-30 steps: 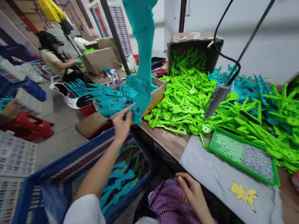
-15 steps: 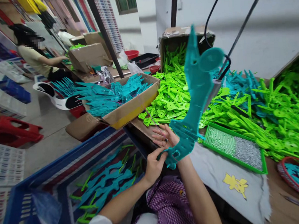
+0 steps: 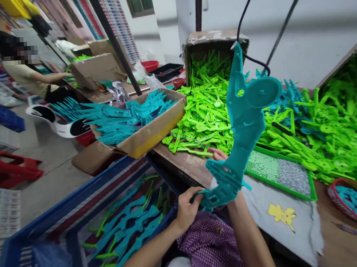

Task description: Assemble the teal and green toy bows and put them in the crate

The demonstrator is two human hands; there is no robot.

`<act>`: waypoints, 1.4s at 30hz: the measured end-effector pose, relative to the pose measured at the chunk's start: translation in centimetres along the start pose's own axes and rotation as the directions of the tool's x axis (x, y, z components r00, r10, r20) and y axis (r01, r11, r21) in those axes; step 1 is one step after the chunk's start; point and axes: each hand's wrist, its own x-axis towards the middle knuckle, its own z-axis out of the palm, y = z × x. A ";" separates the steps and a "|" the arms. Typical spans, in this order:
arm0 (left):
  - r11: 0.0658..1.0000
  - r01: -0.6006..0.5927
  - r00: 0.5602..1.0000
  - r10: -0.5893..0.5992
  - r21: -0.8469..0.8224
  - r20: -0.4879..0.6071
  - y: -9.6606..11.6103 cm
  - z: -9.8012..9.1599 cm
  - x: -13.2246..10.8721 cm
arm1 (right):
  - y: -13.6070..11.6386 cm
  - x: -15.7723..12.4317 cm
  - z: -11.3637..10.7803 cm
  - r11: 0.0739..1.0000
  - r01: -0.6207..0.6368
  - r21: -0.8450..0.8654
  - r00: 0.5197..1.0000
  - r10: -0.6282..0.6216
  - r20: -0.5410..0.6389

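Observation:
My left hand (image 3: 187, 209) pinches the narrow lower end of a long teal plastic part (image 3: 247, 125). The part stands upright and tilted before me, with a round disc near its top and a folded, slotted section lower down. Behind it is my right hand (image 3: 219, 154), its palm mostly hidden by the part. The visible fingers are curled around a thin pinkish rod-like tool (image 3: 209, 148) that points left; its exact kind is unclear. Bright green plastic pieces (image 3: 204, 111) lie in a heap just beyond that hand.
A cardboard box (image 3: 154, 131) of teal parts stands left of the heap. Below it, a blue crate (image 3: 88, 187) holds teal and green pieces. Rightward are a green tray (image 3: 313, 187) of small metal bits, a grey cloth (image 3: 255, 209) and a red basket (image 3: 332, 194). A person (image 3: 27, 80) sits far left.
The teal part has shifted right and turned to show more of its face. My right hand has moved right and away, its spread fingers now curled. The view has turned slightly.

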 end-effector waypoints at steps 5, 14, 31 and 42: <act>0.995 0.041 0.983 -0.025 -0.087 0.183 0.7 2.0 -1.8 | 0.5 -8.4 -7.5 0.999 0.032 -0.001 0.961 -0.031 -0.275; 0.982 -0.056 0.820 0.148 -0.181 0.553 4.3 13.7 -1.3 | 0.9 -11.1 -19.0 0.936 0.237 -0.261 0.460 -0.344 -0.818; 0.990 -0.075 0.779 0.133 -0.119 0.613 -0.9 24.0 5.8 | -6.0 -23.3 -43.0 0.223 -0.684 -0.695 0.273 -0.804 -0.528; 0.994 -0.072 0.793 0.108 -0.085 0.599 -1.4 24.0 5.6 | -7.6 -22.4 -48.6 -0.096 -0.689 -0.718 0.631 -0.568 -0.529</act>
